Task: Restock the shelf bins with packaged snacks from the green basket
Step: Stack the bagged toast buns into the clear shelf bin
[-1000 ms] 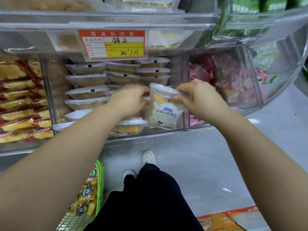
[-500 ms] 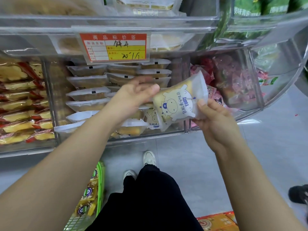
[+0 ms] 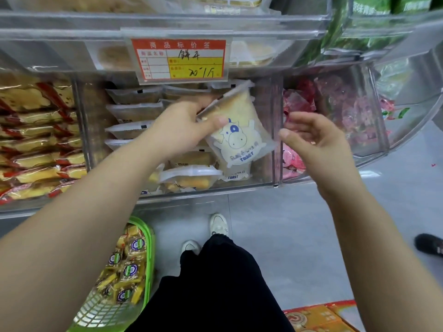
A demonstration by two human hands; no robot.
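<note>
The toast packet (image 3: 236, 130) in the left hand (image 3: 182, 125) reads "TOAST" in blue under a cartoon cow. Another packet (image 3: 236, 174) low in the bin shows "TOAST" too. The red and yellow price tag (image 3: 178, 59) is headed 商品标价签, with handwritten "20/斤".

Bright, even indoor light, no hard shadows. Soft glare streaks along clear shelf edge (image 3: 167, 22) (top of view). Wide-angle bend strong: bins (image 3: 405, 97) curve away at right. Right hand (image 3: 316, 140) smeared by motion blur, fingertips soft. Price tag (image 3: 178, 59) sharp enough, small print unreadable. Floor (image 3: 299, 236) evenly lit.
</note>
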